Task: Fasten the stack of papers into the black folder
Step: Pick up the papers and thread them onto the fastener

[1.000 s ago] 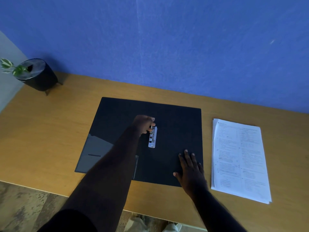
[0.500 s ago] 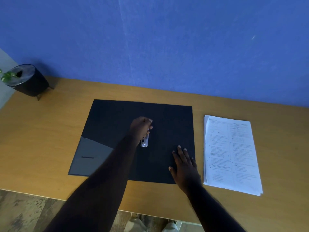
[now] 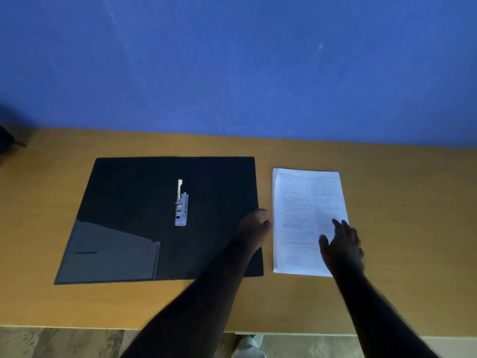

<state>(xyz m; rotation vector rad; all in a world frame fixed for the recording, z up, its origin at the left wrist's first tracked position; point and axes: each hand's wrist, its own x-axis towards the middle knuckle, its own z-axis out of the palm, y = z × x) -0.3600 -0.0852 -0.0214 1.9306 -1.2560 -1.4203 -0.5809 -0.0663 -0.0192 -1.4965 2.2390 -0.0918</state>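
Observation:
The black folder lies spread flat on the wooden desk, a grey pocket in its near left corner. Its silver metal clip sits at the spine with the lever standing up. To the right lies the white stack of papers, printed side up. My left hand hovers over the folder's right edge, fingers loosely curled, holding nothing. My right hand rests with spread fingers on the near right part of the papers.
The wooden desk stands against a blue wall. A dark pot's edge shows at the far left. The desk's front edge runs along the bottom, with floor and a shoe below it.
My left hand has left the clip and moved right to the folder's edge; the clip lever now stands up. My right hand has moved off the folder onto the papers.

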